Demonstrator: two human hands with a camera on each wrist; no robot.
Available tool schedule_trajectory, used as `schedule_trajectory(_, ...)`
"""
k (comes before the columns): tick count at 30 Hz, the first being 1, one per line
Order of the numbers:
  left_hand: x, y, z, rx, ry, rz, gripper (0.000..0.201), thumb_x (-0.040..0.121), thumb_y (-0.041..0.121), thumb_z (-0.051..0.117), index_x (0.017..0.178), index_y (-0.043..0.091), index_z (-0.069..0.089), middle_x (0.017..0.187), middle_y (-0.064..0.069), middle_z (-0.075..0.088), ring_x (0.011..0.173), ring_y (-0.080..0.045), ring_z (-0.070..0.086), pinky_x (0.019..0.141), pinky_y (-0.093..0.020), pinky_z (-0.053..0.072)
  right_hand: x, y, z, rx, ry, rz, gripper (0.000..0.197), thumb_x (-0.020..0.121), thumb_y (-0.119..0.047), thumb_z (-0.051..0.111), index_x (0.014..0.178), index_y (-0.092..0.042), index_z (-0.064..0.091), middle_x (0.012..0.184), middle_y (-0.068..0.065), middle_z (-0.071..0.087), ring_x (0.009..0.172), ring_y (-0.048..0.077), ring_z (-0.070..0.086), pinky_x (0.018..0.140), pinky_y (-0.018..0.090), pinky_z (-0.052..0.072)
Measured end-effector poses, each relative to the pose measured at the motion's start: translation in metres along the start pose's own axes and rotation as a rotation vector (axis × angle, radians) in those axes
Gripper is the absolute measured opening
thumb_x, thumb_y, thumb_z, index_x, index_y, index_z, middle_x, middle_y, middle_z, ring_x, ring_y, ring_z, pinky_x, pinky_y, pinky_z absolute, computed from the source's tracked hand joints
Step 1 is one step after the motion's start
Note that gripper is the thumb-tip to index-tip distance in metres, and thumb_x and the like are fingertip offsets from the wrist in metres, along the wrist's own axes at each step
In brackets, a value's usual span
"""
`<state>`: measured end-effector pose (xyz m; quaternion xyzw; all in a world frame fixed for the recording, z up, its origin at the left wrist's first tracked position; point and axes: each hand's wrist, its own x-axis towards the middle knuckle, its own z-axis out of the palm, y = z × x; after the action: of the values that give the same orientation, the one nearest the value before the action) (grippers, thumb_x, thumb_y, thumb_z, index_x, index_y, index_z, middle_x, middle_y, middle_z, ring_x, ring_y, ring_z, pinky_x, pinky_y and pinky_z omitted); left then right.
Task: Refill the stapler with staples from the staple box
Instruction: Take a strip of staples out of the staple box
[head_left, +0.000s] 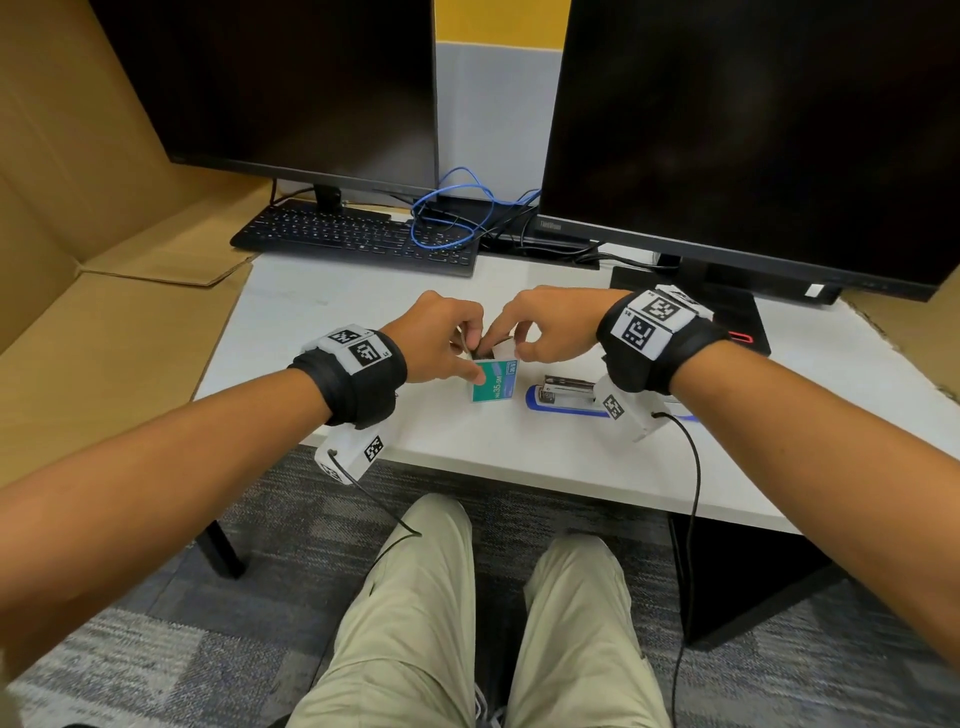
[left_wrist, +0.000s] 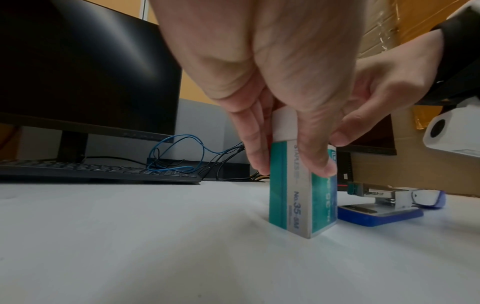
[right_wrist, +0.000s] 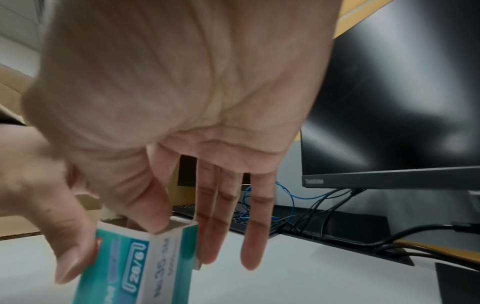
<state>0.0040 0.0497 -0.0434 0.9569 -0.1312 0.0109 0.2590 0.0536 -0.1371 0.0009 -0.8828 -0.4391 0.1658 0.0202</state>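
Note:
The teal staple box (head_left: 493, 384) stands upright on the white desk (head_left: 363, 312), its top open. My left hand (head_left: 441, 343) grips it by the sides, thumb on the front face (left_wrist: 315, 156). My right hand (head_left: 540, 327) reaches in from the right. Its thumb tip (right_wrist: 155, 222) dips into the box's (right_wrist: 145, 265) open top, and the other fingers hang straight behind it. No staples show, and what the thumb and forefinger hold is hidden. The blue stapler (head_left: 566, 400) lies opened to the right of the box (left_wrist: 298, 195), partly under my right wrist.
Two dark monitors (head_left: 753, 130) stand at the back. Below them lie a black keyboard (head_left: 358, 236) and a tangle of blue and black cables (head_left: 457, 213). Cardboard (head_left: 104, 260) borders the desk on the left. The desk's near edge runs above my knees.

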Motion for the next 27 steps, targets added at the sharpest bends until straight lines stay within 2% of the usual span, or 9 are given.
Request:
schedule_trajectory(2,0.002,-0.001,0.000,0.010,0.012,-0.002,0.036,0.063,0.025,0.089,0.075,0.012,0.057,0.080,0.000,0.063,0.077,-0.023,0.064,0.069,-0.036,0.059,0.002,-0.006,-0.002,-0.056,-0.044,0.008,0.046,0.090,-0.014,0.049,0.128,-0.036,0.064,0.123,-0.006,0.064,0.105,0.019,0.062,0.092,0.034,0.051)
schedule_trajectory(4,0.003,0.000,-0.001,0.029,0.014,-0.018,0.037,0.062,0.028,0.089,0.076,0.010,0.059,0.081,0.001,0.063,0.077,-0.020,0.061,0.067,-0.031,0.057,0.004,-0.011,-0.002,-0.099,-0.050,0.014,0.046,0.089,-0.011,0.049,0.126,-0.032,0.065,0.120,-0.003,0.063,0.105,0.021,0.061,0.093,0.039,0.052)
schedule_trajectory(8,0.003,-0.002,0.000,0.058,0.005,-0.020,0.037,0.062,0.030,0.088,0.075,0.014,0.058,0.082,0.002,0.064,0.084,-0.021,0.059,0.073,-0.037,0.057,0.002,-0.011,-0.006,-0.086,0.054,0.019,0.035,0.087,-0.011,0.051,0.112,-0.024,0.070,0.102,-0.008,0.055,0.100,0.021,0.062,0.086,0.036,0.053)
schedule_trajectory(11,0.003,-0.003,0.001,0.054,0.015,-0.023,0.038,0.062,0.031,0.088,0.071,0.020,0.053,0.081,0.002,0.063,0.084,-0.021,0.057,0.072,-0.037,0.057,-0.003,-0.004,-0.009,-0.012,0.172,0.032,0.023,0.086,-0.016,0.054,0.097,-0.022,0.073,0.101,-0.005,0.066,0.096,0.019,0.065,0.082,0.036,0.055)
schedule_trajectory(13,0.003,-0.003,0.001,0.051,0.020,-0.019,0.038,0.063,0.030,0.088,0.072,0.018,0.053,0.085,-0.002,0.066,0.083,-0.021,0.058,0.070,-0.035,0.057,-0.006,0.002,-0.008,0.010,0.198,0.050,0.020,0.090,-0.022,0.056,0.097,-0.019,0.074,0.102,-0.002,0.071,0.095,0.017,0.067,0.081,0.033,0.055)
schedule_trajectory(18,0.003,-0.001,0.000,0.075,0.015,-0.017,0.038,0.063,0.030,0.088,0.070,0.019,0.052,0.090,-0.006,0.069,0.081,-0.019,0.057,0.070,-0.036,0.058,-0.008,0.014,0.005,-0.020,0.284,0.062,0.018,0.088,-0.034,0.067,0.095,-0.021,0.077,0.097,-0.001,0.071,0.090,0.016,0.059,0.083,0.041,0.053)
schedule_trajectory(21,0.003,0.001,-0.001,0.072,0.010,-0.021,0.038,0.063,0.030,0.088,0.070,0.018,0.053,0.091,-0.006,0.070,0.079,-0.018,0.057,0.065,-0.030,0.055,-0.005,0.014,0.008,-0.012,0.330,0.065,0.018,0.085,-0.034,0.072,0.095,-0.020,0.078,0.098,0.000,0.068,0.088,0.015,0.055,0.077,0.035,0.050)
schedule_trajectory(24,0.003,0.001,-0.001,0.058,0.006,-0.038,0.038,0.063,0.030,0.088,0.071,0.014,0.055,0.090,-0.004,0.070,0.077,-0.017,0.057,0.057,-0.020,0.045,-0.001,0.013,0.010,0.041,0.325,0.073,0.018,0.085,-0.028,0.072,0.095,-0.014,0.079,0.091,0.002,0.074,0.080,0.015,0.062,0.071,0.028,0.052)
schedule_trajectory(27,0.003,0.000,-0.001,0.032,0.018,-0.067,0.040,0.060,0.032,0.089,0.066,0.019,0.052,0.089,-0.003,0.072,0.086,-0.021,0.061,0.063,-0.026,0.049,0.002,0.010,0.010,0.086,0.297,0.091,0.017,0.087,-0.026,0.071,0.093,-0.012,0.077,0.085,0.002,0.076,0.074,0.014,0.068,0.069,0.023,0.053)
